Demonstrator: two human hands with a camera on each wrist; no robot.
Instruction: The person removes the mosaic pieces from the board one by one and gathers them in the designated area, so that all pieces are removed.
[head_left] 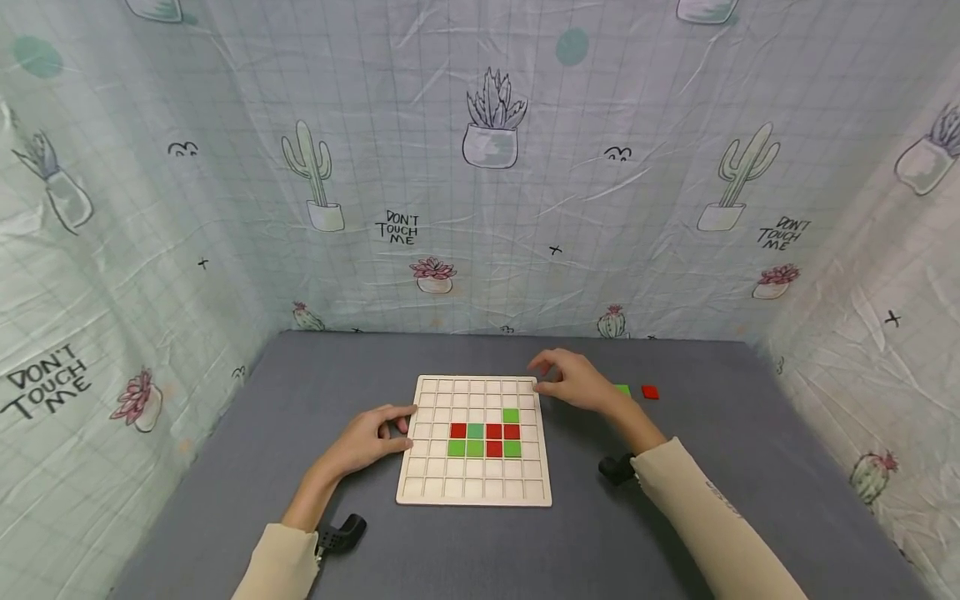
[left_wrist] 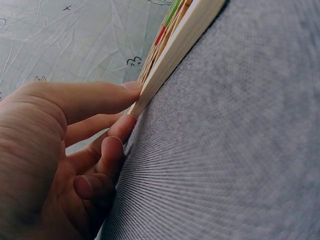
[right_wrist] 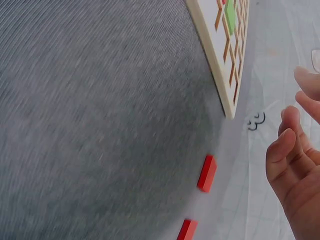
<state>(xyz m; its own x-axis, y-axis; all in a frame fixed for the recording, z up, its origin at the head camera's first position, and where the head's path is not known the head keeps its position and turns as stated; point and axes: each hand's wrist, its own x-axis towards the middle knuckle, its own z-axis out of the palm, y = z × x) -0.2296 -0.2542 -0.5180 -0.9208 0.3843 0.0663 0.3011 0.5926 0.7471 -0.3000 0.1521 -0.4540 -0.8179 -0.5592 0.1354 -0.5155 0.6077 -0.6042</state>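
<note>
A pale wooden grid board [head_left: 472, 492] lies on the grey table. Red tiles [head_left: 457, 431] and green tiles [head_left: 511, 415] fill several of its middle cells. My left hand [head_left: 365, 439] touches the board's left edge with thumb and index finger; in the left wrist view, the thumb [left_wrist: 95, 97] rests against the wooden rim and the other fingers bend loosely below. By the board's upper right corner is my right hand [head_left: 576, 379], its fingers loosely bent. The right wrist view shows nothing held in the right hand [right_wrist: 300, 170].
Right of the right hand lies a loose red tile [head_left: 650, 392], with a green tile [head_left: 622, 389] partly behind the wrist. Two red tiles show in the right wrist view, one nearer the board [right_wrist: 207, 174]. A cactus-print cloth [head_left: 555, 192] hangs around the table.
</note>
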